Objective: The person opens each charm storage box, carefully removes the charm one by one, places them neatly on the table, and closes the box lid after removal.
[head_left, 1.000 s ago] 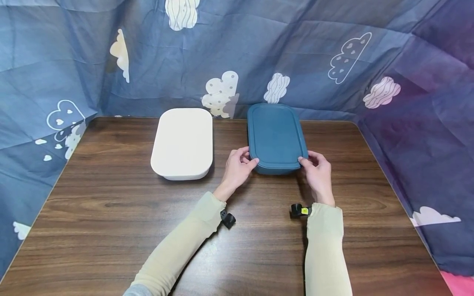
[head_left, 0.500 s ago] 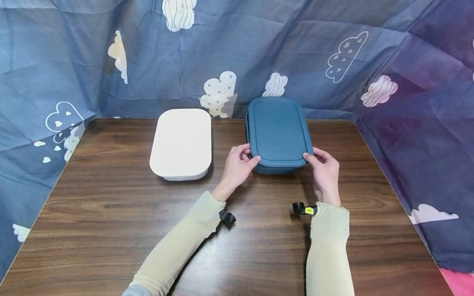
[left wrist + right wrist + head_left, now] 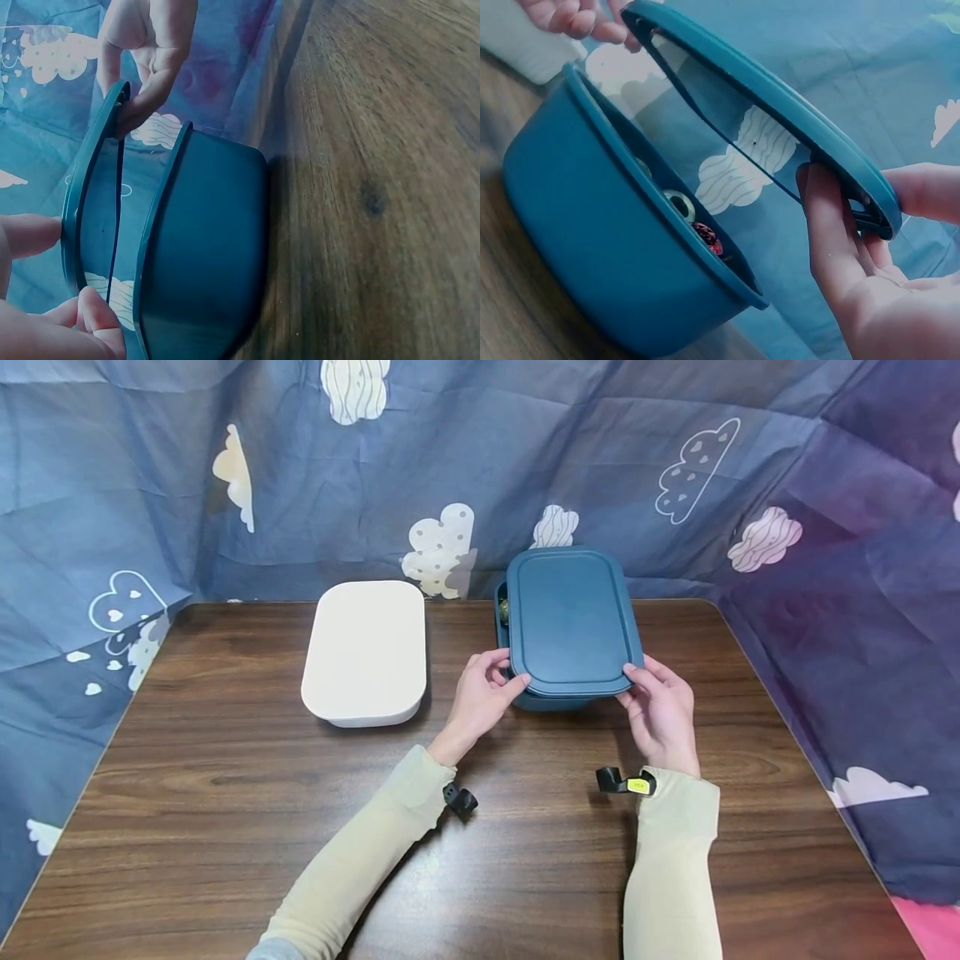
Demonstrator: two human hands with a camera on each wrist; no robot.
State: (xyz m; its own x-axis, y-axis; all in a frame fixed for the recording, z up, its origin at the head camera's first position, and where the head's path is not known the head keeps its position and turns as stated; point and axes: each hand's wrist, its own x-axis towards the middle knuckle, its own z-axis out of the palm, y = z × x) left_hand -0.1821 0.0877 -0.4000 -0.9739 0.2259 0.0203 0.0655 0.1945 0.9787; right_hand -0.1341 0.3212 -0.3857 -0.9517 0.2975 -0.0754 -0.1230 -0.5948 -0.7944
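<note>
Wooden table (image 3: 225, 793) fills the lower frame of the head view; white container (image 3: 365, 652) stands left of upper centre, blue box (image 3: 615, 217) right of it, its blue lid (image 3: 573, 614) raised clear of the rim. Left hand (image 3: 480, 697) and right hand (image 3: 663, 706) pinch the lid's lower-left and lower-right corners respectively, thumbs on top. Small objects, one a red patterned piece (image 3: 707, 238), show inside the box.

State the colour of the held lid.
Dark blue; the lid shows best in the head view.
</note>
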